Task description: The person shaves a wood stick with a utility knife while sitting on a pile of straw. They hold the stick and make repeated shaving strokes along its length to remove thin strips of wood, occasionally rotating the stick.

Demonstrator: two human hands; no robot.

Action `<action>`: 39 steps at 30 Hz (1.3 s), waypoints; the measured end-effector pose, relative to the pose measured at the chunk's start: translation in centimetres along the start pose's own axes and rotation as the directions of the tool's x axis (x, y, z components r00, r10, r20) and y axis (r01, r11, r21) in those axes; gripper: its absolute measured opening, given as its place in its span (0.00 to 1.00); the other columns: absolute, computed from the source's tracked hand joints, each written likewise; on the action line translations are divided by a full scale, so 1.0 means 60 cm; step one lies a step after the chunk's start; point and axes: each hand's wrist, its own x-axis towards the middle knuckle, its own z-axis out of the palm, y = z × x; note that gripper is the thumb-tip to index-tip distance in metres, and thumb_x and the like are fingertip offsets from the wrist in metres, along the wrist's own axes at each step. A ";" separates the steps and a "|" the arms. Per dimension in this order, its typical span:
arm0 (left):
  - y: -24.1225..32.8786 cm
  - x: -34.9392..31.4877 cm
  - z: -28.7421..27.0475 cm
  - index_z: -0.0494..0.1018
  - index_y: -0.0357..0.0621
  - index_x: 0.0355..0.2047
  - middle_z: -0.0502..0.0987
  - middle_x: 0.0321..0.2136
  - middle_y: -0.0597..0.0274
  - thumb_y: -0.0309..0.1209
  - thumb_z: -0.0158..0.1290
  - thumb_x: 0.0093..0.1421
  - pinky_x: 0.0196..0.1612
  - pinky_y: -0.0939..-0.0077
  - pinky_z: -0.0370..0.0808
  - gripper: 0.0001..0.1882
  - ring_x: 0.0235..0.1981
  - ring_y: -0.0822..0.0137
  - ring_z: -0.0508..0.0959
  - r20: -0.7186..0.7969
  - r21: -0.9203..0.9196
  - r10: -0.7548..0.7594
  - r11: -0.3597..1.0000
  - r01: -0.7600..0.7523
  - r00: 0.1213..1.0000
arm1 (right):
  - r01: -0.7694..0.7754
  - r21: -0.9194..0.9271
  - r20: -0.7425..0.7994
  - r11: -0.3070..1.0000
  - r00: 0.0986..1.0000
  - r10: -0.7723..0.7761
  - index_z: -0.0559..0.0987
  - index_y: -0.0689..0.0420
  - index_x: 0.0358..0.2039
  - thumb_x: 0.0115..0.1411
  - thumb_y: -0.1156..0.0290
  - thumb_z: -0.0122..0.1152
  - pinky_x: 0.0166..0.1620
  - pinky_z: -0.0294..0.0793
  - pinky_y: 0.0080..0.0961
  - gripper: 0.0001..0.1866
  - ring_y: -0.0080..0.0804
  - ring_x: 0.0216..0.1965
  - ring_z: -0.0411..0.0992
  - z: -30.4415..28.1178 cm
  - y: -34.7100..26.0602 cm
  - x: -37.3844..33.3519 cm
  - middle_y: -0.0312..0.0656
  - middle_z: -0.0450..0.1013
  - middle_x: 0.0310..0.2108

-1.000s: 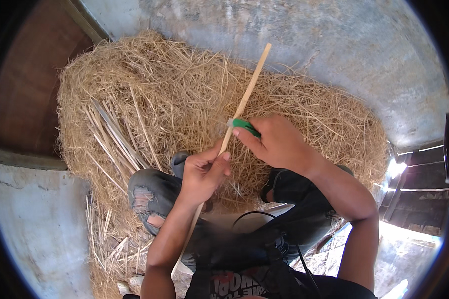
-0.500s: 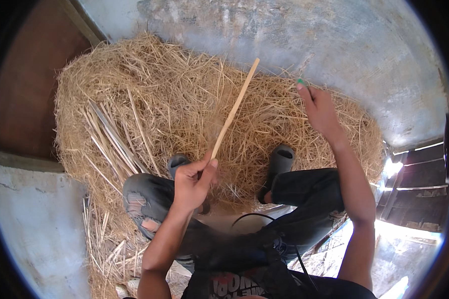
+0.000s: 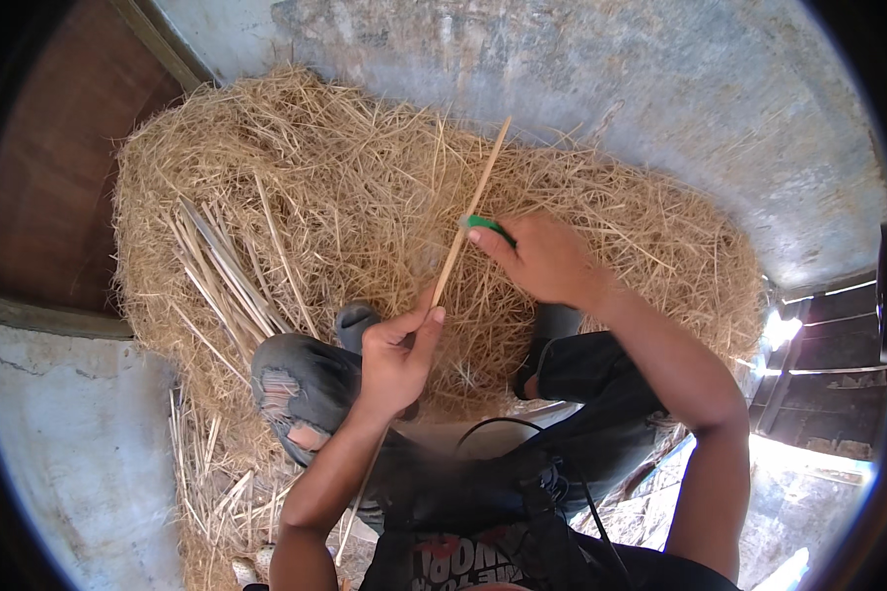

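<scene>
A thin pale strip (image 3: 450, 264), wood or bamboo, slants up and away from my left hand (image 3: 396, 364). Thumb and fingers pinch its lower end, and its far tip stands free over the straw. Closed around a small green-handled tool (image 3: 486, 227), my right hand (image 3: 552, 260) is at the strip's middle. The tool's green end meets the strip there; whether it has a blade is too small to tell. Most of its handle is hidden in my fist. Below my hands are my knees in dark torn trousers (image 3: 310, 379).
A deep heap of dry straw (image 3: 335, 177) covers the ground before me. Several pale strips (image 3: 225, 271) lie bundled on it at the left, with more loose pieces (image 3: 232, 497) nearer me. A grey wall (image 3: 581, 69) rises behind; wooden slats (image 3: 823, 364) stand at the right.
My right hand has come left and nearer, from beyond the strip to its middle, bringing the green-handled tool against it. The strip has turned and shows a narrower side; my left hand keeps its pinch.
</scene>
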 end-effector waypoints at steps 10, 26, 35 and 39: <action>-0.003 -0.011 0.002 0.75 0.33 0.59 0.70 0.24 0.79 0.26 0.56 0.71 0.26 0.88 0.62 0.18 0.25 0.87 0.64 0.020 0.030 0.069 0.997 -0.070 0.997 | -0.236 -0.023 -0.387 0.972 0.898 0.209 0.71 0.62 0.18 0.74 0.39 0.44 0.22 0.58 0.40 0.39 0.31 0.14 0.52 -0.079 0.155 0.033 0.37 0.56 0.12; -0.009 0.002 -0.013 0.76 0.38 0.59 0.72 0.21 0.74 0.30 0.58 0.70 0.29 0.85 0.67 0.19 0.25 0.84 0.67 0.004 0.363 0.053 0.930 -0.051 0.999 | -0.011 -0.115 0.159 0.993 0.987 0.030 0.83 0.58 0.35 0.71 0.35 0.44 0.39 0.77 0.50 0.37 0.52 0.30 0.79 -0.001 0.021 0.006 0.55 0.77 0.25; -0.002 -0.036 -0.017 0.79 0.34 0.55 0.70 0.21 0.80 0.28 0.54 0.72 0.23 0.85 0.59 0.15 0.22 0.87 0.63 0.118 -0.020 0.009 1.000 -0.007 0.993 | -0.538 0.188 -0.604 0.822 0.596 0.529 0.82 0.67 0.32 0.72 0.37 0.43 0.48 0.73 0.39 0.40 0.37 0.34 0.74 -0.188 0.353 -0.048 0.52 0.77 0.28; -0.005 -0.026 -0.040 0.78 0.35 0.55 0.65 0.20 0.81 0.28 0.51 0.74 0.22 0.84 0.55 0.14 0.20 0.87 0.59 0.142 -0.110 -0.041 0.992 0.057 0.989 | -0.555 0.323 -0.392 0.766 0.659 0.643 0.81 0.68 0.30 0.72 0.39 0.45 0.46 0.73 0.39 0.39 0.35 0.32 0.71 -0.179 0.286 -0.077 0.46 0.74 0.24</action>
